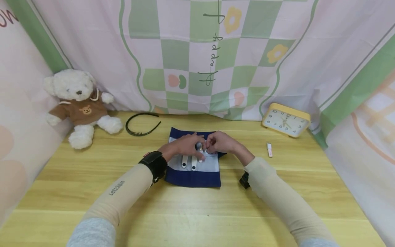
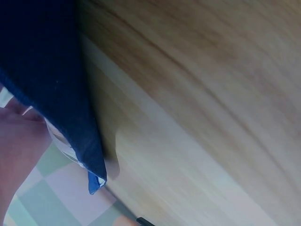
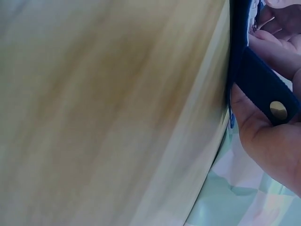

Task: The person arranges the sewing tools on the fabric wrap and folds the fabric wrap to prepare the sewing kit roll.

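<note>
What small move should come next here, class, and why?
Probably the right hand should gently settle the pale item against the grey panel of the navy pouch before reaching elsewhere. Both hands meet there, the left hand partly covering it, and two white handles already lie alongside. Whether it is fully seated is hidden by fingers.

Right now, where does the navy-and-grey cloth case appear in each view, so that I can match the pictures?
Head: the navy-and-grey cloth case lies slightly below the centre.
Left wrist: upper left, only a navy part with its pointed corner.
Right wrist: upper right, with a navy strap bearing a round metal snap.
Shared landmark: the pale-yellow wooden tabletop, visible in all three.
</note>
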Action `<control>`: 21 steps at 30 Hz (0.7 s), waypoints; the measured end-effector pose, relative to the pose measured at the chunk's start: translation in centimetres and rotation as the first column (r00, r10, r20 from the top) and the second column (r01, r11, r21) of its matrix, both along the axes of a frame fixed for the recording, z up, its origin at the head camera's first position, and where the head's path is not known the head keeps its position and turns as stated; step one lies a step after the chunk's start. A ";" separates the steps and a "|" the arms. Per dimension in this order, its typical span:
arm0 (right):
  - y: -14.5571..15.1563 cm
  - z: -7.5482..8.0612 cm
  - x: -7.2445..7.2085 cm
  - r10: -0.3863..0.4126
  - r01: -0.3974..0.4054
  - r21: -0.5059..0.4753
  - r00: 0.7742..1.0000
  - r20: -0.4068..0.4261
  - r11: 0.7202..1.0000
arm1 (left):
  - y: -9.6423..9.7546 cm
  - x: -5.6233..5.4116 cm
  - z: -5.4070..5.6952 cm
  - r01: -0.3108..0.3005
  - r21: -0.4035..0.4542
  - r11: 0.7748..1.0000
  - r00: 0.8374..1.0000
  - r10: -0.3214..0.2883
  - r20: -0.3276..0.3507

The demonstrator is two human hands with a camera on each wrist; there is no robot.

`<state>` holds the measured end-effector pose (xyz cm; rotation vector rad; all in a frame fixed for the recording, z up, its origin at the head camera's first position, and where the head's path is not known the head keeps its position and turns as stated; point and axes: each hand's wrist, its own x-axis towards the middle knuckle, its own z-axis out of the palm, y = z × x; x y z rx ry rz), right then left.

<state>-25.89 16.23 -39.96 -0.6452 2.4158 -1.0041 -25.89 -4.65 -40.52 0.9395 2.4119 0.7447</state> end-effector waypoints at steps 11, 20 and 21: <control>1.8 -0.1 -0.1 -0.068 0.065 -0.109 0.998 -0.020 0.992 | 0.0 -0.1 -0.1 -0.046 0.023 0.999 0.998 0.046 -0.031; 5.3 0.7 0.4 -0.176 0.168 -0.164 0.984 -0.035 0.972 | 0.3 0.1 0.2 -0.055 0.019 0.998 0.994 0.056 -0.091; 5.8 0.8 0.5 -0.188 0.179 -0.161 0.981 -0.043 0.971 | 0.3 0.1 0.2 -0.057 0.018 0.998 0.994 0.059 -0.092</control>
